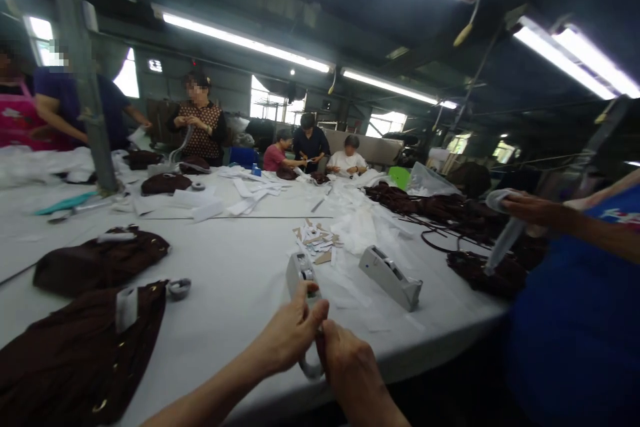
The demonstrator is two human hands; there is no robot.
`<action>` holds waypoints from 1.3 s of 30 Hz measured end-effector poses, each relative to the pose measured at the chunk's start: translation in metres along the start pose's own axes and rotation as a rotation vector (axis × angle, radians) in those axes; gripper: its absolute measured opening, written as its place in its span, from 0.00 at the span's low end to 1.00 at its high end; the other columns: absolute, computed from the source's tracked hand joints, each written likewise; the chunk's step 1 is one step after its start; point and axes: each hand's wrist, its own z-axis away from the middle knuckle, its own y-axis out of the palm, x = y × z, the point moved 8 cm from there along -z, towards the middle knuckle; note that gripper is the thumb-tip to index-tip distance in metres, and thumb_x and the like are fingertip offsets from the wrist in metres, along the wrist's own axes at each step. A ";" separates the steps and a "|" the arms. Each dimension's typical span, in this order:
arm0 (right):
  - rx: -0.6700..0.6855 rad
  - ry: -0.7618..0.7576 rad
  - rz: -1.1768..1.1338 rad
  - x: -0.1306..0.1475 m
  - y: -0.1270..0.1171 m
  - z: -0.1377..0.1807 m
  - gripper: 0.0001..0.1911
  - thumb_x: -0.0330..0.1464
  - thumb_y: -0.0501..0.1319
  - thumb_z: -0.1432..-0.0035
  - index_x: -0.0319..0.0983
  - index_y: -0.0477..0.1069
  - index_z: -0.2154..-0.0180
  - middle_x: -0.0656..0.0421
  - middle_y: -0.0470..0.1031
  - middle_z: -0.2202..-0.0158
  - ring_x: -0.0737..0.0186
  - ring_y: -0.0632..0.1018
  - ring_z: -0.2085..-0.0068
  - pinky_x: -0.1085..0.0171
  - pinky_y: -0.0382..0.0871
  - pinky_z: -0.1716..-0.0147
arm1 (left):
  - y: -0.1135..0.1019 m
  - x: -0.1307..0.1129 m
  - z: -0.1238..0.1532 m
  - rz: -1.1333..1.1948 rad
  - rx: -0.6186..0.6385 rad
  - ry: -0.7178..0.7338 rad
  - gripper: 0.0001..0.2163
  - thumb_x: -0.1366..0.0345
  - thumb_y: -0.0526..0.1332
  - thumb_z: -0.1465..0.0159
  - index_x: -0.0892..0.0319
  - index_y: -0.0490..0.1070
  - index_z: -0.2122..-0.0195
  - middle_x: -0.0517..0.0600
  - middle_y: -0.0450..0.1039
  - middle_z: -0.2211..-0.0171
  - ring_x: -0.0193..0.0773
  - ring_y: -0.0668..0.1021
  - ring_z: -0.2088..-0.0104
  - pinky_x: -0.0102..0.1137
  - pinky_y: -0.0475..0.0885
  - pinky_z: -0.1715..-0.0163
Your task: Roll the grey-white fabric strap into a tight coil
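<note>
White table (235, 293) fills my view; brown garments (75, 353) lie on it left of my tape dispenser (300, 270), a second dispenser (390, 277) just right of it. My left hand (293, 333) clamps the near end of my dispenser at the table edge. My right hand (350, 360), touching the left, pinches a pale strip (310, 368) below it.
</note>
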 end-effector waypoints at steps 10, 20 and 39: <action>0.320 0.264 -0.563 -0.015 0.018 -0.006 0.20 0.46 0.47 0.36 0.38 0.67 0.64 0.58 0.76 0.75 0.61 0.77 0.75 0.67 0.60 0.78 | -0.006 -0.001 -0.003 0.551 -0.194 0.002 0.18 0.52 0.62 0.45 0.59 0.63 0.61 0.36 0.54 0.85 0.24 0.56 0.87 0.19 0.50 0.88; 0.099 0.533 -0.785 -0.011 0.026 -0.002 0.14 0.41 0.49 0.35 0.39 0.66 0.64 0.59 0.77 0.74 0.63 0.78 0.73 0.70 0.65 0.76 | -0.011 0.016 0.005 0.870 -0.453 0.018 0.16 0.54 0.61 0.42 0.53 0.61 0.57 0.38 0.60 0.82 0.27 0.61 0.84 0.21 0.56 0.84; 0.601 0.286 -0.347 -0.014 -0.001 0.000 0.19 0.45 0.56 0.45 0.40 0.72 0.58 0.57 0.79 0.71 0.54 0.80 0.69 0.68 0.63 0.80 | 0.010 0.000 0.011 0.117 -0.005 0.018 0.21 0.44 0.60 0.44 0.55 0.65 0.59 0.41 0.64 0.87 0.30 0.63 0.87 0.23 0.53 0.85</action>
